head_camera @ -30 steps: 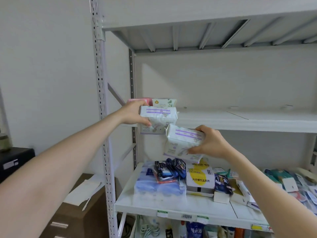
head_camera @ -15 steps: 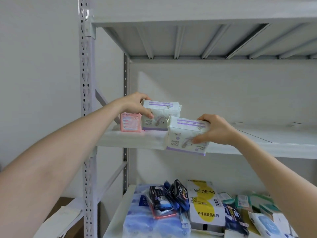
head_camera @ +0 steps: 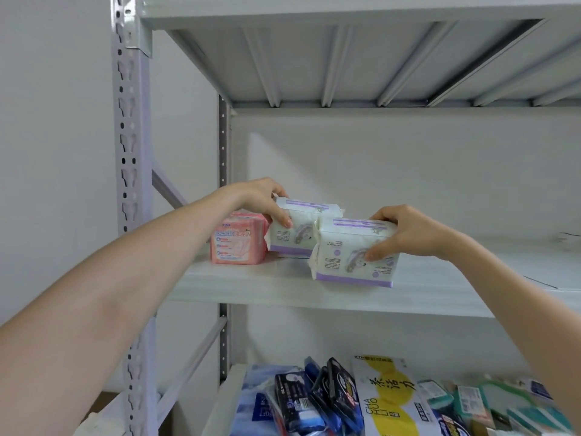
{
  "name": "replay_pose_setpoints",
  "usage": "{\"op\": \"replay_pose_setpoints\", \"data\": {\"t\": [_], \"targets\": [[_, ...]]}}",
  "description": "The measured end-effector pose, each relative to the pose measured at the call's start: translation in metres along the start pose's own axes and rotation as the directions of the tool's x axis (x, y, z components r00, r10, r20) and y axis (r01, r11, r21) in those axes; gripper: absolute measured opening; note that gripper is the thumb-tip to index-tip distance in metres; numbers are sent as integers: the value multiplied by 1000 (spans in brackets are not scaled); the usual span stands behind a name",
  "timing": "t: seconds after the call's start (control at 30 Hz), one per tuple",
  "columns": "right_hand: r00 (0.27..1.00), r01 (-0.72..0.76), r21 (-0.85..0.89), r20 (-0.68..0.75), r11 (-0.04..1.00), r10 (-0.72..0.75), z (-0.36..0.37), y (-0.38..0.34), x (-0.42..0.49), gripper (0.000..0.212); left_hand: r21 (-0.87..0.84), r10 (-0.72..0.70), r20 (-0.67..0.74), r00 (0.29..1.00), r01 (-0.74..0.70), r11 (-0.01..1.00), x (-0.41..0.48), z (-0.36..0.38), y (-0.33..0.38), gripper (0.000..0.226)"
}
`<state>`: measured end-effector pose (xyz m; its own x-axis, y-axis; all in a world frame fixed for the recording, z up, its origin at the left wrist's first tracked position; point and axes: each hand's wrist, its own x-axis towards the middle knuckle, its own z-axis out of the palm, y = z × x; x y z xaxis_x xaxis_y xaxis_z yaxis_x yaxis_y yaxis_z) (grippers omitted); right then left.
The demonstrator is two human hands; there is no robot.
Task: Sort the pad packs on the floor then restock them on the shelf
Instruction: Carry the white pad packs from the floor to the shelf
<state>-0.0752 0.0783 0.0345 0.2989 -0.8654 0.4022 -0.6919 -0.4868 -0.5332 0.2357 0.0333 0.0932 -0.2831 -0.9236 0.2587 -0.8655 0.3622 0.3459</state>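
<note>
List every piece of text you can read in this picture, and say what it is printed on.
"CHA HUO LI": yellow box.
"茶活力": the same box.
Print too blurred to read: pink pack, left white pack, right white pack.

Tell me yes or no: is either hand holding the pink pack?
No: the pink pack stands on the shelf ungripped; the left hand grips the rear white pack, the right hand the front white pack.

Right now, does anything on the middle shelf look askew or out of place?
Only the front purple pack, in the right hand: it is slightly tilted and forward of the pink pack and the rear purple pack that the left hand holds.
</note>
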Motion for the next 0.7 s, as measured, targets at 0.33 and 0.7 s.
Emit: {"op": "replay_pose_setpoints", "data": {"t": [0.33, 0.7], "targets": [[995, -41, 92, 98, 995, 32, 4, 14, 25, 50, 80, -35, 147, 989, 23, 997, 36, 11, -20, 70], [996, -54, 215, 80, 975, 37, 26, 15, 33, 58, 71, -48, 208, 977, 34, 997, 6, 1, -30, 127]]}}
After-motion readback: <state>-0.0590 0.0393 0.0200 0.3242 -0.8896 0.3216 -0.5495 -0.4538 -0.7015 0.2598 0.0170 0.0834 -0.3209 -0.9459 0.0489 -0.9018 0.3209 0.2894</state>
